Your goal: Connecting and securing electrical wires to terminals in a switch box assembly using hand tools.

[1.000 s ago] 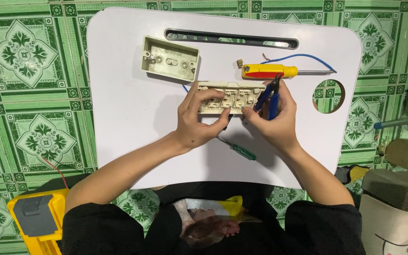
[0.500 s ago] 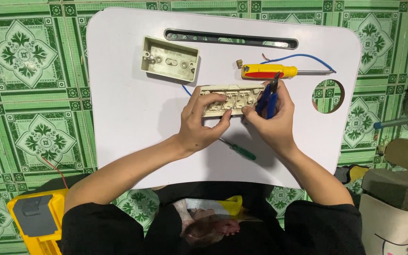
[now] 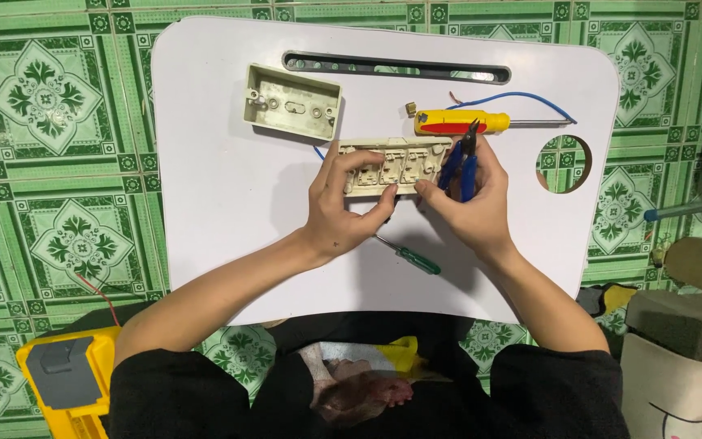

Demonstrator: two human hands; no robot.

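We note a white lap table (image 3: 229, 203) with rounded corners on a green patterned tile floor (image 3: 50, 122). Along its far edge runs a long dark slot (image 3: 396, 67), and at its right side is a round cut-out hole (image 3: 566, 163). At far left-centre of the board lies an empty cream plastic wall box (image 3: 292, 104), open side up. To its right, far of the hands, lies a yellow-and-red-handled screwdriver (image 3: 461, 122) with its shaft pointing right, a small brass piece (image 3: 409, 107) just beside its left end, and a thin blue wire (image 3: 522, 99) looping over it. A green-handled screwdriver (image 3: 416, 261) lies near the wrists, its tip hidden under the left hand. Off the board, a yellow tool case (image 3: 62, 378) sits at the near left, and grey blocks (image 3: 684, 317) and a white box (image 3: 680, 390) at the near right.

The cream rectangular switch plate (image 3: 392, 165), back side up with three module bays showing, lies at the centre of the board. Our left hand (image 3: 343, 215) grasps its left end and near edge, fingers spread over the top and thumb at the near side. Our right hand (image 3: 469, 207) grips blue-handled cutting pliers (image 3: 461, 162), their tip pointing to the far side at the plate's right end, while its thumb presses the plate's near edge. Both forearms come in from the near side, angled toward each other.
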